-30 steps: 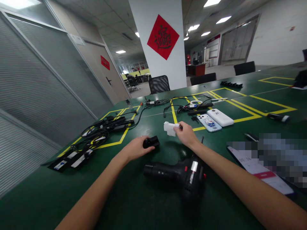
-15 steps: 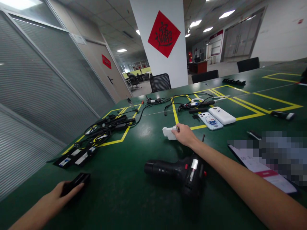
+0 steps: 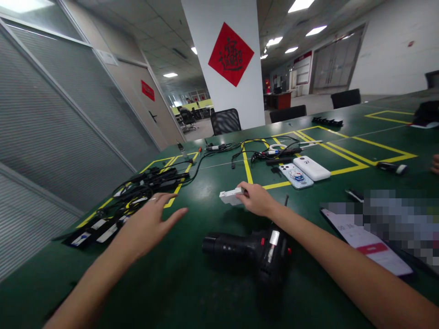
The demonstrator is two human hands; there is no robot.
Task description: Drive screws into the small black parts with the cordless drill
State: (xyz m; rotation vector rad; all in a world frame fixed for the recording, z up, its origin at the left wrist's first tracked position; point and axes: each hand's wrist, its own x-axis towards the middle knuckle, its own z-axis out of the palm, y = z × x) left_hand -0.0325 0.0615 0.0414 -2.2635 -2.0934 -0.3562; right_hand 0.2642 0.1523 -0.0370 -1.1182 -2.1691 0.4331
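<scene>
My right hand (image 3: 258,199) is closed on a small white plastic part (image 3: 229,196), held just above the green tabletop. My left hand (image 3: 147,224) is open, thumb and fingers apart and nothing in it, to the left of the white part. In front of my right forearm a black cordless power drill (image 3: 240,244) lies on its side, with a red button and a white label. A dark object (image 3: 60,304) shows at the lower left, mostly hidden by my left forearm.
Tangled black cables (image 3: 154,180) lie at the left. A patterned phone (image 3: 297,176) and a white power bank (image 3: 311,168) lie beyond my right hand. A lit-screen device (image 3: 368,240) is at the right, partly pixelated. Another person's fingers (image 3: 435,164) show at the right edge.
My left hand has let go of the black object and moved up and right, opening. My right hand has shifted slightly left with the white part, which is now tilted.
</scene>
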